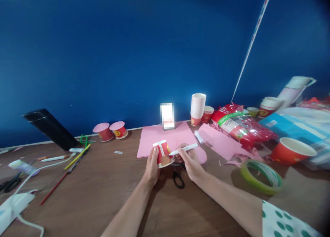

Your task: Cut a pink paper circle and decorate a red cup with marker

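Observation:
My left hand (152,165) is closed around the side of a red and white paper cup (162,151), which lies tilted with its base away from me. In my right hand (191,161) is a white marker (188,147), gripped like a pen. Its tip meets or nearly meets the cup's printed side; I cannot tell which. Under my hands lies a pair of scissors (178,179), of which mainly a black handle loop shows. Pink paper (148,140) spreads behind the cup, and a rounded pink piece (201,155) rests beside my right hand.
Two cups with pink tops (104,132) stand at the back left. A tall cup stack (198,108) and a red bag of paper cups (232,125) are at the back right. Nearer sit green tape (261,178) and an orange cup (288,154). A power strip (15,209) lies left.

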`<state>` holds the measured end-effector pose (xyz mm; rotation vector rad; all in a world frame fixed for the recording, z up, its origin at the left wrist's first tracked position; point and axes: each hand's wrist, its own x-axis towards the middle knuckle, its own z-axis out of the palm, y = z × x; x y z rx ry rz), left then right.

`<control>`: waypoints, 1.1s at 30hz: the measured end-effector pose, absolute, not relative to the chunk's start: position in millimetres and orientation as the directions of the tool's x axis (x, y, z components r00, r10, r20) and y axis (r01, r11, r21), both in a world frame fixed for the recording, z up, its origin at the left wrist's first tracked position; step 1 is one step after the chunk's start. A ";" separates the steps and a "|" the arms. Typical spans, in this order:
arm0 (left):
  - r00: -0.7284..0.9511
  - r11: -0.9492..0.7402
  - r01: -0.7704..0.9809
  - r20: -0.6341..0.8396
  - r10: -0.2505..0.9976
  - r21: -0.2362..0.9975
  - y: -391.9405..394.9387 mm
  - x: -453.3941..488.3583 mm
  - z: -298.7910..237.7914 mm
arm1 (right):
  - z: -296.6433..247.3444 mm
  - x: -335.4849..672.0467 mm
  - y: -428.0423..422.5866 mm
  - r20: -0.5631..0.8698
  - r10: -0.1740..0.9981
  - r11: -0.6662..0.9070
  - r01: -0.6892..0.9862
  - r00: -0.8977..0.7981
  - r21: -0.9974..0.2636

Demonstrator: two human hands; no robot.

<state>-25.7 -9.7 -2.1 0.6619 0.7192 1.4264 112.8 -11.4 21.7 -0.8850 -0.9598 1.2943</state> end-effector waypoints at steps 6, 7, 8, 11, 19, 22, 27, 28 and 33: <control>0.015 0.074 -0.643 -0.085 0.996 0.762 -10.5 -23.9 5.1 | 17.3 113.3 -7.9 0.083 0.996 0.081 -0.462 0.017 -0.883; 0.026 0.086 -0.650 -0.091 0.996 0.755 -10.8 -24.2 6.7 | 16.2 113.3 -7.9 0.085 0.996 0.081 -0.466 0.013 -0.881; 0.034 0.095 -0.656 -0.096 0.995 0.749 -11.0 -24.9 8.2 | 15.3 113.3 -8.0 0.085 0.996 0.083 -0.461 0.015 -0.884; 0.045 0.116 -0.674 -0.117 0.992 0.729 -10.8 -28.4 12.4 | 13.2 113.8 -8.3 0.076 0.996 0.090 -0.417 0.051 -0.904; 0.127 0.191 -0.725 -0.145 0.981 0.661 -7.7 -35.5 17.0 | 13.6 113.1 -8.1 0.092 0.992 0.117 -0.382 0.084 -0.917; 0.107 0.177 -0.739 -0.146 0.983 0.650 -7.7 -35.6 17.4 | 14.4 112.5 -8.6 0.105 0.990 0.131 -0.330 0.096 -0.935; 0.086 0.156 -0.735 -0.137 0.987 0.660 -7.7 -36.4 17.5 | 12.8 112.9 -7.9 0.150 0.984 0.170 -0.264 0.096 -0.949; 0.085 0.157 -0.735 -0.140 0.986 0.660 -7.5 -36.7 17.7 | 12.5 112.9 -7.5 0.158 0.983 0.178 -0.254 0.095 -0.951; 0.076 0.171 -0.745 -0.172 0.982 0.645 -6.4 -37.5 20.8 | 10.9 112.0 -6.1 0.192 0.978 0.205 -0.222 0.082 -0.953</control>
